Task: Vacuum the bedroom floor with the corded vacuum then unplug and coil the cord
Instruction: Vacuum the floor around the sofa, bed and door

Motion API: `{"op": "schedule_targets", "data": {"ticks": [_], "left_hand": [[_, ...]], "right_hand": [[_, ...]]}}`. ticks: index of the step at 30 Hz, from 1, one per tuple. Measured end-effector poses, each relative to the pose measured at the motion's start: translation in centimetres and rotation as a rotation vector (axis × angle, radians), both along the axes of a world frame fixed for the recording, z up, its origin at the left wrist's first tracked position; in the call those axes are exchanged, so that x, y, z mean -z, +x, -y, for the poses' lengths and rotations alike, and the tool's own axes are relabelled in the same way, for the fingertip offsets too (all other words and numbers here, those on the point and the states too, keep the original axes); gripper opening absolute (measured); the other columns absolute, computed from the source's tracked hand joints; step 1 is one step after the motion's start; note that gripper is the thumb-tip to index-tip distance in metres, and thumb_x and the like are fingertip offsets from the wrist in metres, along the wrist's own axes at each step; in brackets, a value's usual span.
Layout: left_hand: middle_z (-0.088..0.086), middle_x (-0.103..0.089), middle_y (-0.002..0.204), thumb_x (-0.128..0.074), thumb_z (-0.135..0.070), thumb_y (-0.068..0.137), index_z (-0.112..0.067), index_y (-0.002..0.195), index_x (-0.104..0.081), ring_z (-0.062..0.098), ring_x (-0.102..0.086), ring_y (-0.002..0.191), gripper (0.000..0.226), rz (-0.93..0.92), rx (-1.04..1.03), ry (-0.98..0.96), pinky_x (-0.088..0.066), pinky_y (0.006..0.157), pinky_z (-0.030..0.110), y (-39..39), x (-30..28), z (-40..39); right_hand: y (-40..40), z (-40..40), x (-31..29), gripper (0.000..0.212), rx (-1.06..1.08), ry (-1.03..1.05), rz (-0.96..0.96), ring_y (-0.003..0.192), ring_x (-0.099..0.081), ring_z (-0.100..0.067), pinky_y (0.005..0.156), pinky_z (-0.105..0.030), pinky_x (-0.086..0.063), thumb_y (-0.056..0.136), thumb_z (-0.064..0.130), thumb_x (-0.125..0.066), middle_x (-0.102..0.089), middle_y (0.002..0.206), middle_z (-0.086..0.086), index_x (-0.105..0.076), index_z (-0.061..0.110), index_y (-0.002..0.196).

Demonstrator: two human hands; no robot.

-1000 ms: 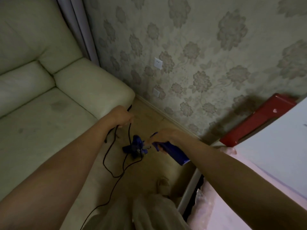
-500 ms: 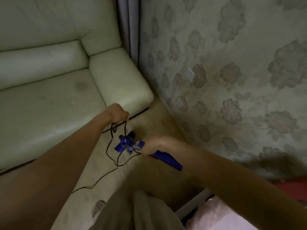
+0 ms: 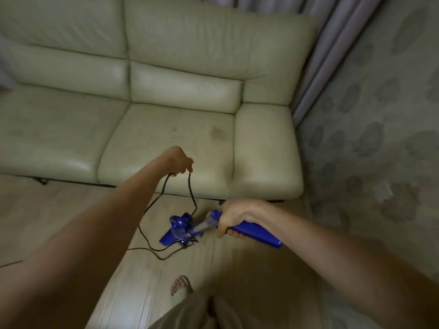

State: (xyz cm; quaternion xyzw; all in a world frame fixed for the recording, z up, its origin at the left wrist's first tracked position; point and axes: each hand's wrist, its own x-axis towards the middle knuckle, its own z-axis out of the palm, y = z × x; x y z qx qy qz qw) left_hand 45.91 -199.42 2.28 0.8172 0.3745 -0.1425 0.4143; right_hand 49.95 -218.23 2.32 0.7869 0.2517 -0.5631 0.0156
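Blue plastic is filling the right hand (image 3: pixel 231 218), whose fingers are curling tight around the handle of the vacuum (image 3: pixel 190 227), which is standing on the wooden floor (image 3: pixel 59 210) before the sofa (image 3: pixel 166 115). Fingers closed, the left hand (image 3: pixel 181 162) is pinching the black cord (image 3: pixel 152 205), lifting a loop that is hanging toward the vacuum.

A blue plastic stick vacuum (image 3: pixel 184 227) stands on the pale wood-plank floor (image 3: pixel 142 281) near the centre of the view. The right hand (image 3: pixel 231 218) grips its blue handle toward four o'clock. The left hand (image 3: pixel 181 163), toward twelve o'clock of the vacuum, pinches a thin black cord (image 3: pixel 152 211) whose two strands hang down and loop on the floor toward eight o'clock. A cream leather sofa (image 3: pixel 166 115) fills the upper view; a grey curtain (image 3: pixel 332 55) and floral wallpaper (image 3: pixel 380 138) lie toward two o'clock.
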Motion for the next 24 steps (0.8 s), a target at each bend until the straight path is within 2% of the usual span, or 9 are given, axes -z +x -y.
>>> {"op": "schedule_targets", "data": {"ticks": [2,6,12,14,18,21,24], "left_hand": [[0.003,-0.052,0.065,-0.049,-0.02,0.098,-0.001,0.097,-0.071,0.015,-0.044,0.055,0.029,0.026,-0.063,-0.001,-0.038,0.05,0.022,-0.1,-0.4,-1.9],[0.002,-0.053,0.065,-0.05,-0.02,0.097,-0.002,0.096,-0.072,0.013,-0.045,0.055,0.028,-0.046,-0.185,-0.023,-0.037,0.049,0.021,-2.6,0.5,-4.4],[0.004,-0.054,0.067,-0.049,-0.017,0.096,0.0,0.093,-0.069,0.015,-0.044,0.054,0.026,-0.031,-0.537,-0.052,-0.037,0.048,0.022,-4.8,1.1,-6.2],[0.006,-0.053,0.069,-0.048,-0.015,0.096,0.002,0.095,-0.068,0.015,-0.043,0.056,0.026,-0.013,-0.659,-0.082,-0.038,0.049,0.023,-5.8,1.7,-5.5],[0.004,-0.049,0.066,-0.049,-0.019,0.097,-0.006,0.091,-0.067,0.014,-0.042,0.058,0.024,0.006,-0.926,-0.107,-0.039,0.054,0.023,-7.7,2.6,-1.5],[0.004,-0.048,0.061,-0.049,-0.02,0.098,-0.005,0.088,-0.069,0.014,-0.041,0.055,0.026,-0.012,-1.047,-0.15,-0.038,0.052,0.023,-8.7,2.9,1.9],[0.004,-0.046,0.056,-0.049,-0.018,0.098,-0.002,0.089,-0.069,0.015,-0.04,0.051,0.027,-0.005,-1.203,-0.124,-0.037,0.049,0.023,-10.2,2.6,4.9]], "right_hand": [[0.6,-2.9,0.1,0.016,-0.005,0.037,0.015,0.052,-0.049,-0.011,0.054,-0.022,-0.045,0.091,0.013,-0.063,-0.054,0.063,-0.002,-0.056,0.01,0.077],[0.6,-7.1,1.3,0.017,0.021,0.049,-0.029,0.05,-0.049,-0.01,0.05,-0.021,-0.046,0.09,0.014,-0.065,-0.054,0.061,-0.002,-0.056,0.011,0.076],[2.2,-12.3,3.5,0.009,0.015,0.152,-0.111,0.053,-0.051,-0.014,0.053,-0.025,-0.048,0.088,0.009,-0.064,-0.055,0.065,-0.005,-0.056,0.008,0.083],[3.1,-12.0,5.2,0.008,0.0,0.195,-0.135,0.054,-0.053,-0.015,0.053,-0.026,-0.049,0.086,0.007,-0.065,-0.057,0.067,-0.006,-0.058,0.007,0.09],[5.7,-10.0,8.9,0.022,-0.087,0.188,-0.163,0.058,-0.058,-0.015,0.057,-0.026,-0.052,0.085,0.01,-0.068,-0.062,0.072,-0.006,-0.06,0.006,0.105],[7.0,-9.3,10.0,0.018,-0.113,0.118,-0.186,0.059,-0.059,-0.017,0.057,-0.028,-0.052,0.086,0.012,-0.067,-0.062,0.07,-0.006,-0.058,0.008,0.101],[6.8,-10.5,10.0,0.012,-0.13,0.115,-0.209,0.055,-0.054,-0.016,0.051,-0.027,-0.05,0.088,0.007,-0.065,-0.058,0.066,-0.007,-0.056,0.006,0.096]]}}
